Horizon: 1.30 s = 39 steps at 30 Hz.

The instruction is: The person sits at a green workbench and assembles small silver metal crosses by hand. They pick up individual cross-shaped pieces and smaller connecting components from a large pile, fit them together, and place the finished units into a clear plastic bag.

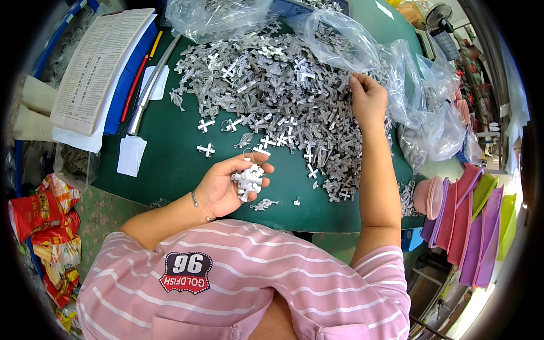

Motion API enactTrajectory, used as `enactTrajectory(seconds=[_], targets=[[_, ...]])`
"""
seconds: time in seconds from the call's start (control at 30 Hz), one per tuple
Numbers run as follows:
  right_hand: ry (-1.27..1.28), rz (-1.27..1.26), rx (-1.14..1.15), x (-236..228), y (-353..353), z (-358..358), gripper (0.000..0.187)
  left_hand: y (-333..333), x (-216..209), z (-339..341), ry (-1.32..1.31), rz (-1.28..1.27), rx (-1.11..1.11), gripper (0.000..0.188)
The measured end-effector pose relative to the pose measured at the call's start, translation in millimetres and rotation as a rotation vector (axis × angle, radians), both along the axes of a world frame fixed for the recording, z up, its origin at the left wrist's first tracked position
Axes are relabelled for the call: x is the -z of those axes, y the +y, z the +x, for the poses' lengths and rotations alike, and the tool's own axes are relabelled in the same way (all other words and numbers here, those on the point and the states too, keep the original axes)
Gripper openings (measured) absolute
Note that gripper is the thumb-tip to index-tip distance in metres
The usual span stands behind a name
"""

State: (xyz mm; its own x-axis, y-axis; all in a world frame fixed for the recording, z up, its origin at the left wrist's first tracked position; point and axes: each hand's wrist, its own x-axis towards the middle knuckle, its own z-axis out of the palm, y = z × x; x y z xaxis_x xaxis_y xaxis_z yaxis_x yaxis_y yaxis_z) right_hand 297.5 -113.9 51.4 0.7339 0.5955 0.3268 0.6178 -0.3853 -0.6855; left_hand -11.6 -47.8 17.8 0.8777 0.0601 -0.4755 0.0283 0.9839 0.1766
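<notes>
Left hand (226, 184) lies palm up near the front edge of the green table (170, 164), fingers curled around a small stack of silver cross-shaped metal pieces (248, 180), thumb closed over the top. Right hand (367, 99) reaches farther out, fingertips pinched together down in the big heap of metal pieces (283, 85); whether they grip a piece I cannot tell. The heap is a dull grey tangle of crosses and leaf-like shapes, spreading across the middle of the table. A few loose crosses (206, 149) lie apart on the bare green, and 1 fish-shaped piece (264, 204) sits just beside the left hand. Clear plastic bags (340, 39), some holding more pieces, crowd the far and right sides of the heap. A printed booklet (99, 62), pens and white paper slips (131, 154) lie at left; coloured plastic trays (470, 221) stand at right.
</notes>
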Motion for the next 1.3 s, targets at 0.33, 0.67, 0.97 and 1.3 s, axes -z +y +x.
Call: enactTrajectory(seconds=[0.33,0.67,0.97,1.3], targets=[[0.888,0.472,-0.293,-28.9,-22.4,-67.5,0.019,-3.2,7.3,4.4,-0.042,-0.005,0.026,0.035],[1.175,0.338,-0.403,-1.5,-50.2,-165.6,0.016,15.0,-4.1,11.2,0.016,0.019,-0.08,0.028],[1.895,1.103,-0.313,8.5,-60.1,-163.8,0.06,215.0,-74.3,112.0,-0.259,0.681,-0.759,0.02],[1.853,1.12,-0.246,12.6,-65.4,-164.0,0.072,63.1,-58.4,92.0,-0.659,2.308,-0.163,0.038]])
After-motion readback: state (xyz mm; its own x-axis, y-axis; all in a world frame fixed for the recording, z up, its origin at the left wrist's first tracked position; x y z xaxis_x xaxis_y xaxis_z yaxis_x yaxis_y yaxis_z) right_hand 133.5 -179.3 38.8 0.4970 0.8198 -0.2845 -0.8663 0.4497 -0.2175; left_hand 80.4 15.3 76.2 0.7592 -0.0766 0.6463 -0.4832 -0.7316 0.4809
